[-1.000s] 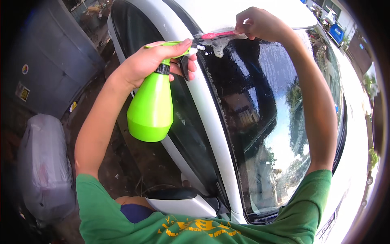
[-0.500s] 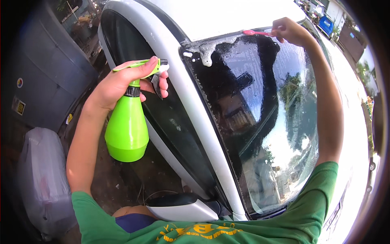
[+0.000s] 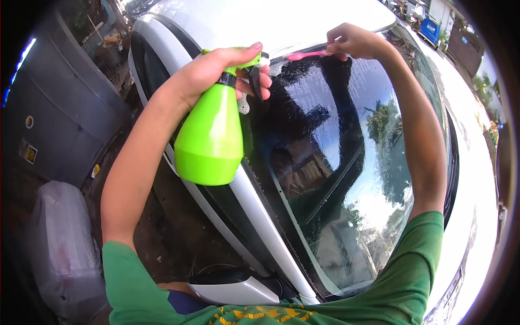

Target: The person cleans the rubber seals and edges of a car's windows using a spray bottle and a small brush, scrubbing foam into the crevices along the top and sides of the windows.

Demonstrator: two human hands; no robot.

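My left hand (image 3: 208, 70) is wrapped round the neck of a bright green spray bottle (image 3: 210, 141), its fingers by the black trigger. The bottle hangs over the car's front pillar and the left edge of the windshield (image 3: 303, 135). Pinched in my right hand (image 3: 357, 43) is a slim pink toothbrush (image 3: 304, 55), its head pointing left along the top edge of the glass, where it meets the white roof (image 3: 281, 21). White foam (image 3: 244, 105) shows beside the bottle, partly hidden by my left hand. The glass is wet and streaked.
A side mirror (image 3: 238, 287) juts out close to my body. At left stand a large grey tank (image 3: 70, 108) and a bulky thing wrapped in clear plastic (image 3: 65, 244). A blue vehicle (image 3: 429, 30) is in the far right background.
My left hand has moved right with the spray bottle, toward the windshield's upper left corner. My right hand and the toothbrush have shifted left along the glass's top edge.
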